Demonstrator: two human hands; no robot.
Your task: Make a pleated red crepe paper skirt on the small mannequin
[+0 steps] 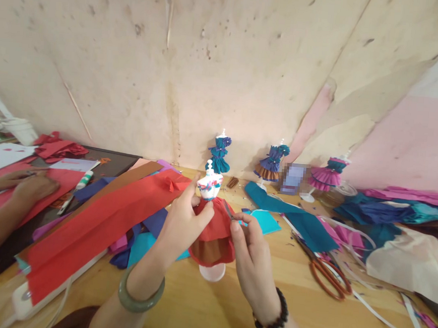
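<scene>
A small white mannequin [210,183] in a red and brown paper dress [213,234] stands on its white base [212,272] on the wooden table. My left hand [182,222] is closed around its waist from the left. My right hand [250,252] pinches a thin, small tool or pin [228,210] at the dress's right side; what it is I cannot make out. A green bangle [140,297] sits on my left wrist, a black bead bracelet [273,315] on my right.
Long red and brown crepe paper sheets [96,225] lie to the left. Another person's hands [31,187] rest on red paper at far left. Three dressed mannequins [220,154] [272,163] [328,175] stand by the wall. Orange-handled scissors [327,273] and teal paper [298,218] lie to the right.
</scene>
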